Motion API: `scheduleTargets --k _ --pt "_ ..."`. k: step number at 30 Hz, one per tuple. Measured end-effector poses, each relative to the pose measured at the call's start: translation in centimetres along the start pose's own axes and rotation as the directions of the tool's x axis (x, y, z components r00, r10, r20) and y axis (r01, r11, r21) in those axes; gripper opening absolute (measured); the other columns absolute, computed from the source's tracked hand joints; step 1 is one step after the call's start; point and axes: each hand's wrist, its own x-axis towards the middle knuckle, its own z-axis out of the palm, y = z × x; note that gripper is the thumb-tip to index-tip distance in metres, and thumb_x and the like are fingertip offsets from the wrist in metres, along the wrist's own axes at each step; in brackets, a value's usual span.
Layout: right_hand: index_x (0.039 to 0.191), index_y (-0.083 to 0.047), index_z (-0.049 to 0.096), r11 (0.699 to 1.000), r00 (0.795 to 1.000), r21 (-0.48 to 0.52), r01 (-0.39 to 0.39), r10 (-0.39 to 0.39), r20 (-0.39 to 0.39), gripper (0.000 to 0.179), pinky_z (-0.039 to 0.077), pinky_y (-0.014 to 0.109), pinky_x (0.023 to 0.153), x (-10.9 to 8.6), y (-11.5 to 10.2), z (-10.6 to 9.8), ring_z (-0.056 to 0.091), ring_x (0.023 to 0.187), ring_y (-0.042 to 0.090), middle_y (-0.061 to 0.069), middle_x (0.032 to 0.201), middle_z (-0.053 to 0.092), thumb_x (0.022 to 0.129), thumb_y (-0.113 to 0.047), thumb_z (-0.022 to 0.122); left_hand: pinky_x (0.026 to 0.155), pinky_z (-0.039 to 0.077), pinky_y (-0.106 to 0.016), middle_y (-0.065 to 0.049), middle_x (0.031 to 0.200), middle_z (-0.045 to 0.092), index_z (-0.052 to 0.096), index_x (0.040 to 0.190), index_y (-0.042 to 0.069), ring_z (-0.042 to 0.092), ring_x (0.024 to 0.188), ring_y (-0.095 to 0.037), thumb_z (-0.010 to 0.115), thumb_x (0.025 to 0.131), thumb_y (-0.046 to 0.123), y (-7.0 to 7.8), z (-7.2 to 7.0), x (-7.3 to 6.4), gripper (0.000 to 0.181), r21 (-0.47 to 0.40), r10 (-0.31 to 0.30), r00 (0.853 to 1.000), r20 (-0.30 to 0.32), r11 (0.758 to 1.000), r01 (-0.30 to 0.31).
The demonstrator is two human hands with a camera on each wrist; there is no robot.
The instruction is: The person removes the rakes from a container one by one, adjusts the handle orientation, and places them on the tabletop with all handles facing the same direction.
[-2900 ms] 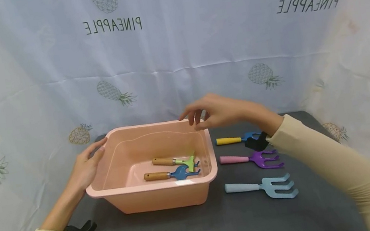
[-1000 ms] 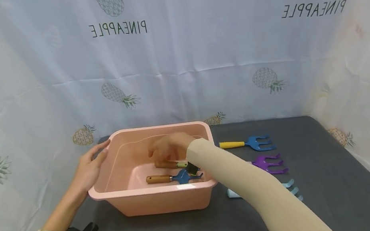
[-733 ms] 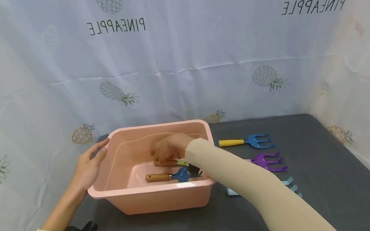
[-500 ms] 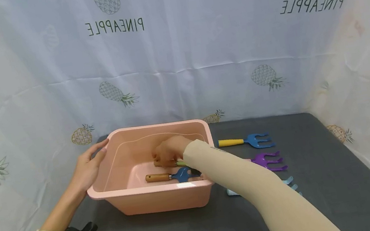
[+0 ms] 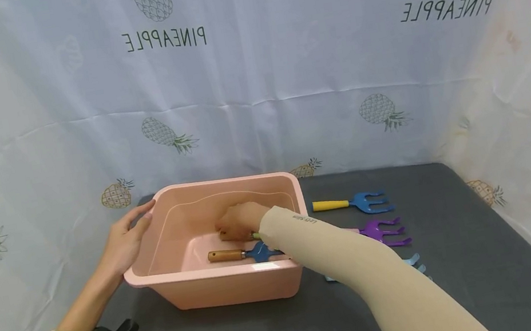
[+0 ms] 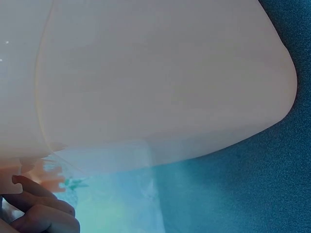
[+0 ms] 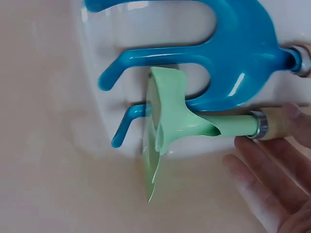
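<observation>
My left hand [image 5: 126, 242] grips the left rim of a pink plastic basin [image 5: 222, 288]. In the left wrist view, its curled fingers [image 6: 46, 216] show beside the basin's wall. Inside the basin, my right hand [image 5: 242, 220] holds the wooden handle of a light green hand hoe [image 7: 182, 124], thumb on one side and fingers on the other. The hoe's head overlaps the tines of a blue hand fork [image 5: 260, 252]. That fork lies on the basin floor with its wooden handle to the left, and my right sleeve covers its tine tips in the head view.
Right of the basin on the dark cloth lie a yellow-handled blue fork [image 5: 367, 202], a purple fork [image 5: 382, 231] and a pale blue fork [image 5: 412, 259]. My right sleeve partly hides the last two. A pineapple-print curtain [image 5: 249, 64] stands behind.
My right hand came from above the basin's right rim down into it, then closed around the hoe's handle. My left hand stays on the rim.
</observation>
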Motion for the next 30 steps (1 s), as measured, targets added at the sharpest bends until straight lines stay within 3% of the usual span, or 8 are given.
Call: scheduleTargets --k 5,9,14,16,19,22,26,30 --pt "0.111 -0.020 0.060 0.995 0.999 -0.104 0.012 -0.016 -0.035 0.023 0.039 0.028 0.070 0.4 -0.1 0.6 0.051 0.075 0.015 -0.003 0.082 0.053 0.101 -0.035 0.047 0.078 0.044 -0.013 -0.018 0.155 0.031 0.037 0.150 0.018 0.045 0.130 -0.041 0.037 0.102 0.049 0.0 -0.1 -0.2 0.057 0.012 -0.010 1.000 0.001 1.000 0.010" --pt "0.117 -0.027 0.061 0.996 0.999 -0.089 0.016 -0.019 -0.027 0.020 0.041 0.027 0.070 0.4 0.1 0.8 0.052 0.079 0.014 -0.004 0.090 0.056 0.098 -0.026 0.055 0.080 0.046 -0.017 -0.018 0.155 0.030 0.037 0.149 0.018 0.045 0.131 -0.042 0.037 0.101 0.049 0.2 -0.1 -0.1 0.057 0.016 -0.006 1.000 0.002 1.000 0.006" --pt "0.120 -0.031 0.059 1.000 1.000 -0.029 0.005 -0.005 0.006 0.034 0.041 0.025 0.063 0.0 0.2 0.6 0.053 0.076 0.013 -0.005 0.087 0.054 0.091 -0.013 0.062 0.080 0.045 -0.014 -0.019 0.154 0.031 0.038 0.149 0.017 0.047 0.128 -0.042 0.038 0.102 0.047 0.2 0.0 0.0 0.056 0.004 0.007 1.000 0.008 1.000 -0.007" --pt "0.116 -0.031 0.060 0.997 0.999 0.072 -0.027 0.025 0.021 0.030 0.039 0.025 0.059 -0.1 0.0 0.5 0.053 0.073 0.013 -0.004 0.084 0.052 0.091 -0.014 0.063 0.078 0.043 -0.011 -0.019 0.154 0.032 0.038 0.149 0.017 0.047 0.128 -0.043 0.038 0.102 0.047 0.1 0.0 0.0 0.056 0.003 0.007 1.000 0.005 1.000 -0.007" --pt "0.110 -0.029 0.063 0.967 0.997 0.241 -0.079 0.072 0.039 0.021 0.036 0.026 0.054 -0.2 -0.2 0.4 0.052 0.069 0.014 -0.003 0.082 0.050 0.093 -0.017 0.061 0.077 0.043 -0.009 -0.019 0.153 0.033 0.038 0.149 0.017 0.048 0.127 -0.042 0.038 0.102 0.047 0.0 0.0 -0.1 0.056 0.001 0.004 1.000 0.002 1.000 -0.004" --pt "0.108 -0.029 0.064 0.942 0.996 0.324 -0.092 0.082 0.043 0.025 0.035 0.027 0.052 -0.2 -0.3 0.2 0.052 0.071 0.014 -0.003 0.086 0.051 0.090 -0.012 0.063 0.079 0.044 -0.012 -0.020 0.153 0.033 0.038 0.149 0.017 0.047 0.128 -0.042 0.038 0.102 0.047 0.1 -0.1 -0.1 0.056 0.009 0.006 1.000 -0.001 1.000 -0.006" --pt "0.115 -0.033 0.060 0.973 0.999 0.227 -0.031 0.024 0.035 0.043 0.041 0.026 0.061 -0.3 -0.2 -0.3 0.053 0.084 0.012 -0.007 0.096 0.053 0.085 -0.003 0.066 0.080 0.043 -0.013 -0.019 0.154 0.033 0.039 0.148 0.018 0.046 0.129 -0.042 0.038 0.102 0.047 0.1 -0.1 -0.1 0.055 0.010 0.009 1.000 -0.003 1.000 -0.009" --pt "0.119 -0.038 0.057 0.979 0.998 0.202 -0.007 -0.006 0.065 0.048 0.045 0.027 0.074 -0.1 0.0 -0.8 0.052 0.093 0.012 -0.008 0.099 0.056 0.086 -0.006 0.067 0.077 0.044 -0.011 -0.019 0.153 0.033 0.039 0.148 0.017 0.048 0.128 -0.042 0.038 0.102 0.047 0.2 -0.1 -0.1 0.055 -0.004 0.009 1.000 -0.002 1.000 -0.009"
